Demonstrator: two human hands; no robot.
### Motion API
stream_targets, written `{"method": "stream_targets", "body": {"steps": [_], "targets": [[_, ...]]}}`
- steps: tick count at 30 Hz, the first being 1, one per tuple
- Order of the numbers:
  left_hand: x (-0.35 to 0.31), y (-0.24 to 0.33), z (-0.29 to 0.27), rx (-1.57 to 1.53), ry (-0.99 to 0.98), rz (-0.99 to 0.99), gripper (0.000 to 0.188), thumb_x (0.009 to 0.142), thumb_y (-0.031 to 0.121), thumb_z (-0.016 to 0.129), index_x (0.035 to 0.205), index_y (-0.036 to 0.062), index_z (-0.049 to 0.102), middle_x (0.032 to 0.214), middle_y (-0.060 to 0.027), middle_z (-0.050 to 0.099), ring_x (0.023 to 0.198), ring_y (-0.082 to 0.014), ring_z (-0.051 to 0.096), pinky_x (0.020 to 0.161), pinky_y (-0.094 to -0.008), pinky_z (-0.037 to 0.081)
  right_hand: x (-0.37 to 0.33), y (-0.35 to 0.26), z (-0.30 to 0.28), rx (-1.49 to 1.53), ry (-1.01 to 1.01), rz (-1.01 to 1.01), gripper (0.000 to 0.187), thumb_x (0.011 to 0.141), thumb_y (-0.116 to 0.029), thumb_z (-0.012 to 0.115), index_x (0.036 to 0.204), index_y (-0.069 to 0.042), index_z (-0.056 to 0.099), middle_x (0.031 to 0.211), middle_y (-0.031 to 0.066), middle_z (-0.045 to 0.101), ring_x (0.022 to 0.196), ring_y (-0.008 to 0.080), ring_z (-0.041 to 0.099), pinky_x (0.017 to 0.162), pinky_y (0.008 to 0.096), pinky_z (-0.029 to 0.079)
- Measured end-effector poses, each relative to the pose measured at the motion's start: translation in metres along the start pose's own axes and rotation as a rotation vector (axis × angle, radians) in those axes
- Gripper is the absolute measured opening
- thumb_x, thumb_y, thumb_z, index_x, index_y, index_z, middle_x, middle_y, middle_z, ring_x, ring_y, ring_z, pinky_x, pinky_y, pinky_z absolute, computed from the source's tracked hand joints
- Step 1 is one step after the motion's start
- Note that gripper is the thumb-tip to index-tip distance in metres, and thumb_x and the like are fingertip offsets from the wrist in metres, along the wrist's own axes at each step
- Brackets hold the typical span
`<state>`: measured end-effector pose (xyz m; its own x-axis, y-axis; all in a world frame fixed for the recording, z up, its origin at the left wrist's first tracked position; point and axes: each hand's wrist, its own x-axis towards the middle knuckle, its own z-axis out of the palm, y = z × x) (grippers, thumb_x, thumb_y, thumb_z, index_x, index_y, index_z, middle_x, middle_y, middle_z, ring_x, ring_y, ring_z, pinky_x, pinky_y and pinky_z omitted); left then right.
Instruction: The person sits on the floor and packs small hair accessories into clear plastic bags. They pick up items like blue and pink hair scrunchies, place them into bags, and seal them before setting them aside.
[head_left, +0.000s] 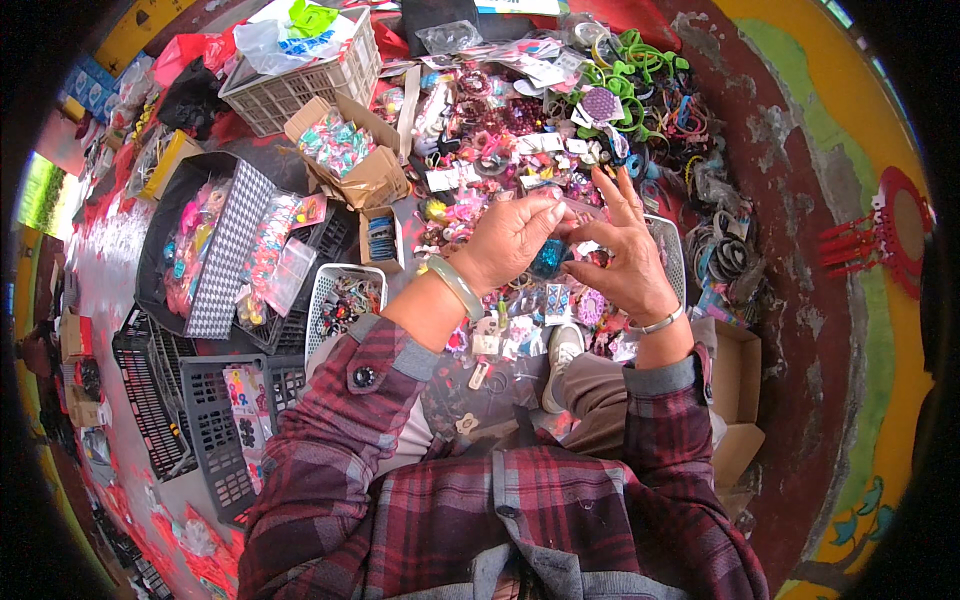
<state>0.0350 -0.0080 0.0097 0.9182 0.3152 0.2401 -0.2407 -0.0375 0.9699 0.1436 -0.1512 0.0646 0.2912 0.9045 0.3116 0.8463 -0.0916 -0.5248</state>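
My left hand (512,238) is closed, thumb and forefinger pinched together. What they hold, if anything, is too small or hidden to make out. Close by on the right is my right hand (628,262), its thumb and forefinger curled toward each other and the other fingers raised. At those two fingertips shows a blue glittery piece (547,258); whether it is gripped or lies behind them is unclear. Below and around both hands spreads a heap of small hair ornaments (505,165), many pink, some on cards or in clear bags. A purple oval ornament (590,306) lies below my right hand.
Left of the heap stand a white basket (318,330), an open cardboard box (385,185) of bagged pieces and a checkered fabric bin (228,250). Behind is a grey crate (300,95). Green bands (630,85) lie far right. A light shoe (562,360) stands near the heap.
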Motion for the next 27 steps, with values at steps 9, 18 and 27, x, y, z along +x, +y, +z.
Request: {"method": "stream_targets", "body": {"steps": [9, 18, 27], "targets": [[0.0002, -0.0077, 0.0033, 0.034, 0.044, 0.038, 0.028, 0.093, 0.018, 0.043, 0.102, -0.0046, 0.057, 0.095, -0.0085, 0.061, 0.088, -0.0132, 0.059, 0.079, -0.0257, 0.048, -0.0011, 0.0035, 0.0002, 0.041, 0.02, -0.038, 0.032, 0.053, -0.01, 0.074, 0.084, -0.014, 0.069, 0.139, 0.015, 0.031, 0.131, 0.0387, 0.016, 0.105, 0.0453, 0.021], [-0.0003, -0.0093, 0.0033, -0.002, 0.057, 0.032, 0.029, 0.093, 0.02, 0.042, 0.101, -0.0048, 0.056, 0.093, -0.0085, 0.062, 0.087, -0.0149, 0.06, 0.078, -0.0265, 0.048, -0.001, 0.0024, 0.0016, 0.018, 0.002, -0.025, 0.031, 0.053, -0.011, 0.074, 0.084, -0.014, 0.07, 0.139, 0.0142, 0.03, 0.133, 0.0356, 0.015, 0.105, 0.0446, 0.021], [-0.0001, -0.009, 0.0088, -0.184, 0.075, -0.083, 0.029, 0.093, 0.021, 0.043, 0.098, -0.0031, 0.057, 0.091, -0.0097, 0.061, 0.086, -0.015, 0.061, 0.075, -0.0256, 0.049, 0.0001, 0.0055, 0.004, 0.091, -0.107, -0.022, 0.032, 0.056, -0.019, 0.076, 0.087, -0.012, 0.07, 0.139, 0.0179, 0.028, 0.133, 0.0376, 0.009, 0.105, 0.0461, 0.017]]}}
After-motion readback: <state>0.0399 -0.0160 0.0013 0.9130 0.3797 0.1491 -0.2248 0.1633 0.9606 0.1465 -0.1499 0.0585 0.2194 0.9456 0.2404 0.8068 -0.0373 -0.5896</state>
